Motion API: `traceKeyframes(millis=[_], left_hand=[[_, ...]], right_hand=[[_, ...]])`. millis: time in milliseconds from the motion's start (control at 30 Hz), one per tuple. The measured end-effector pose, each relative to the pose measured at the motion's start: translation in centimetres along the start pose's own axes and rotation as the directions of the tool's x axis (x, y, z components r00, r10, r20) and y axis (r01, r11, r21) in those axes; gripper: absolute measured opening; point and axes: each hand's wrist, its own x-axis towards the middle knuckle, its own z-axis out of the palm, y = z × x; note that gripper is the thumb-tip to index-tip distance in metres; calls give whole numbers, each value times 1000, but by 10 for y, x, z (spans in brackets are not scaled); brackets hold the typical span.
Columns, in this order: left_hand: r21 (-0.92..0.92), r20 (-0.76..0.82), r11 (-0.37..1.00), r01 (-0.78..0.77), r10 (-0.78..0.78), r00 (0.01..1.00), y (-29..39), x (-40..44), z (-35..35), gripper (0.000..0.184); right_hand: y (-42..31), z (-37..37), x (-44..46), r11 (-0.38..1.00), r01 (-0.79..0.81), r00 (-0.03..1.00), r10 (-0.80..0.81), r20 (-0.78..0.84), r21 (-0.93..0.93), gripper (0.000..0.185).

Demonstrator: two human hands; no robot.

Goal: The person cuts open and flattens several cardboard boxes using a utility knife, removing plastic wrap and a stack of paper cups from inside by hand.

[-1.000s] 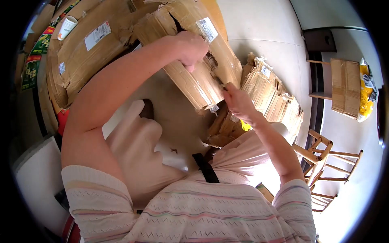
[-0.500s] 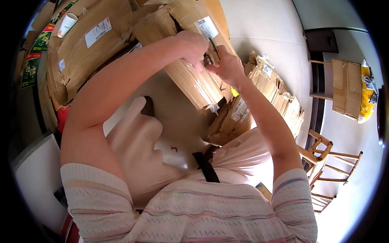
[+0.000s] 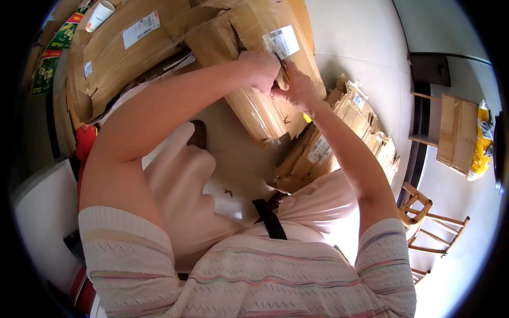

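Brown cardboard fills the upper view: a wide, taped brown carton (image 3: pixel 108 53) lies at left, and beside it, ahead of the person, a torn, creased brown cardboard box (image 3: pixel 254 114) slants, its long axis running upper left to lower right. The left hand (image 3: pixel 260 70) is clenched on its torn middle; the right hand (image 3: pixel 301 91) meets it there, thumb and forefinger spread, their grip unclear. The box's white barcode label (image 3: pixel 281 41) is unreadable.
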Motion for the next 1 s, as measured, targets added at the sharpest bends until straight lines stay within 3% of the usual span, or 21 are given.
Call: traceKeyframes(millis=[67, 233, 333, 433, 533, 567, 600, 700, 767, 800, 833, 867, 900, 933, 967, 1000], left_hand=[[12, -9, 999, 34, -34, 999, 0, 0, 2, 28], [-19, -86, 997, -70, 68, 994, -4, 8, 13, 17], [-34, -95, 991, -126, 122, 988, 1, 11, 11, 8], [-9, -130, 983, -185, 182, 975, 0, 7, -1, 4], [5, -205, 953, -304, 298, 932, -8, 8, -10, 2], [5, -238, 943, -333, 325, 915, -9, 8, -13, 1], [7, -272, 931, -365, 353, 895, -10, 7, -16, 1], [35, -221, 915, -401, 399, 890, -13, -3, -35, 6], [56, -184, 903, -426, 429, 885, -18, -6, -41, 10], [84, -64, 898, -432, 437, 897, -22, -8, -45, 10], [111, 56, 891, -441, 438, 897, -26, -13, -52, 11], [136, 174, 881, -454, 430, 886, -32, -18, -56, 11], [234, 140, 875, -424, 401, 905, -59, -4, -33, 13], [255, 145, 907, -335, 306, 941, -70, -8, -23, 14], [282, 151, 927, -249, 213, 965, -76, -12, -19, 16], [314, 151, 935, -163, 120, 981, -79, -11, -19, 17]], right_hand=[[-1, 1, 1, 1000, -2, 1000, 2, 6, 7, 83], [-5, 11, 7, 998, -57, 998, 57, -13, 21, 77], [-7, 25, 11, 999, -6, 990, 2, -143, -33, 70], [-15, 9, 17, 994, -53, 996, 47, -70, -96, 61], [5, -4, 29, 998, 6, 990, 3, -142, 58, 54], [10, -6, 32, 996, 86, 978, -78, -192, 34, 50], [15, -9, 35, 993, 61, 987, -44, -154, 103, 51], [-2, -38, 28, 949, -86, 996, 88, 8, 303, 53], [-8, -55, 23, 929, -113, 994, 108, 34, 353, 53], [-7, -60, 21, 918, -127, 992, 118, 47, 376, 53], [0, -59, 19, 939, -70, 990, 108, -95, 336, 53], [19, -71, 19, 964, -69, 990, 99, -105, 256, 54], [55, -83, 21, 900, -105, 989, 140, -52, 422, 50], [55, -102, 17, 855, -266, 955, 298, -2, 445, 44], [64, -115, 7, 906, -207, 962, 258, -93, 370, 37], [81, -122, 1, 876, -154, 972, 217, -89, 456, 33]])
